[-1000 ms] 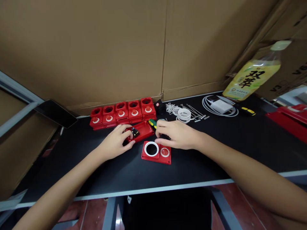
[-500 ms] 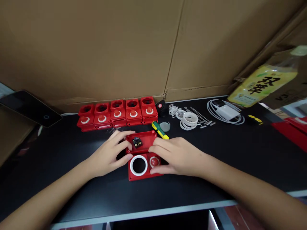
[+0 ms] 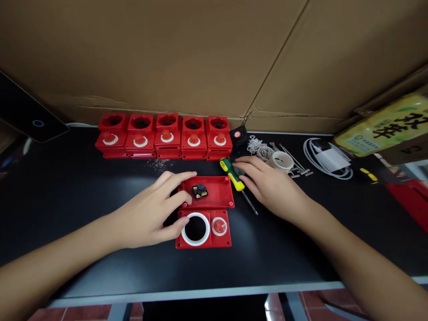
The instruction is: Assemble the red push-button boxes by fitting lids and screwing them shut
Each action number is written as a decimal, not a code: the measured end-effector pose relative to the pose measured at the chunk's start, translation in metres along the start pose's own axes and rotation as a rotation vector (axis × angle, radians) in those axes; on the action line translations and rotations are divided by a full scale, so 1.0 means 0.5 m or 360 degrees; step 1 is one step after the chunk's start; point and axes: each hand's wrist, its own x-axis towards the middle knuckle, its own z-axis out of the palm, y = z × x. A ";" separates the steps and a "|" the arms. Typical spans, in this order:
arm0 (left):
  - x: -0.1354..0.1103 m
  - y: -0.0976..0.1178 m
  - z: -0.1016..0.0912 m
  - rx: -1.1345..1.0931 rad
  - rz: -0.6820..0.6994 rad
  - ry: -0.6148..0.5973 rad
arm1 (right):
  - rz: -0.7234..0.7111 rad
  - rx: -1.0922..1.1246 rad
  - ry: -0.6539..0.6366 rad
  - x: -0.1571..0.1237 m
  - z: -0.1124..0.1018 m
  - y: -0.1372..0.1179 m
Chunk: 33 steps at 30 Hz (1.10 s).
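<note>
While spreading the left hand (image 3: 155, 213) wide at the left edges of the red tray (image 3: 219, 192) and, nearer, the red cover (image 3: 219, 241), holds the right hand (image 3: 267, 179) beside the screwdriver (image 3: 237, 183), right of the tray; cannot tell whether gripping it.

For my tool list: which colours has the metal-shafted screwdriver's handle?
Screwdriver handle: green and yellow, head view.

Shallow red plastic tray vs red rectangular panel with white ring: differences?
The shallow red plastic tray holds a small black component; the red rectangular panel carries a white ring and a red dome. The tray lies open side up; the panel shows a dark round opening. The tray is farther back, the panel nearer. Both are red and rectangular.
</note>
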 end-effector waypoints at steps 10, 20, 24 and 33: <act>-0.003 0.006 0.007 -0.0021 0.0066 0.0005 | -0.0013 0.0042 0.0046 0.001 0.008 0.013; 0.002 0.020 -0.006 0.0022 0.0116 -0.0052 | 0.0027 0.0047 0.0156 0.004 -0.008 0.000; 0.001 0.017 -0.002 0.0064 0.0164 -0.0039 | 0.0157 -0.0135 0.0422 0.026 -0.020 -0.010; 0.004 0.013 0.008 0.0121 0.0210 0.0013 | 0.0227 -0.0268 0.0511 0.060 0.008 0.003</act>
